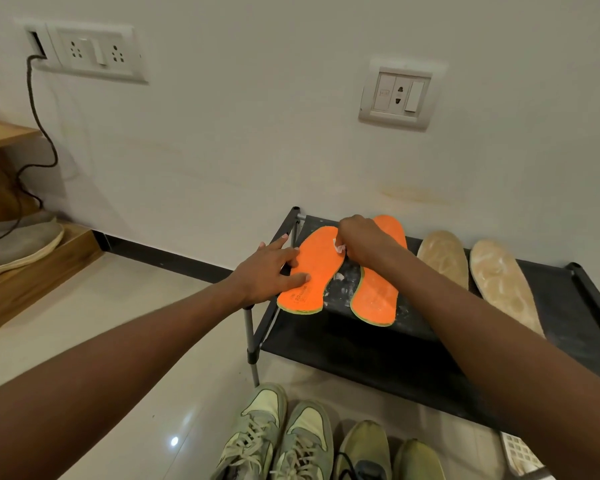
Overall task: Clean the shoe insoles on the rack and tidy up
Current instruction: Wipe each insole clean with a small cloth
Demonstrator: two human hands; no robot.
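Two orange insoles lie on the black shoe rack (361, 348). My left hand (264, 271) presses flat on the left orange insole (317, 271), fingers spread. My right hand (359, 242) pinches a small white wipe (339, 246) against that insole's toe end and partly hides the right orange insole (376, 296). Two beige insoles (442, 258) (503, 282) lie to the right on the same shelf. White dust marks the shelf between the orange insoles.
Several greenish sneakers (291, 441) stand on the tiled floor in front of the rack. A white perforated object (520, 452) sits at bottom right. A wooden unit (32, 271) with cloth stands left. Sockets and a cable hang on the wall.
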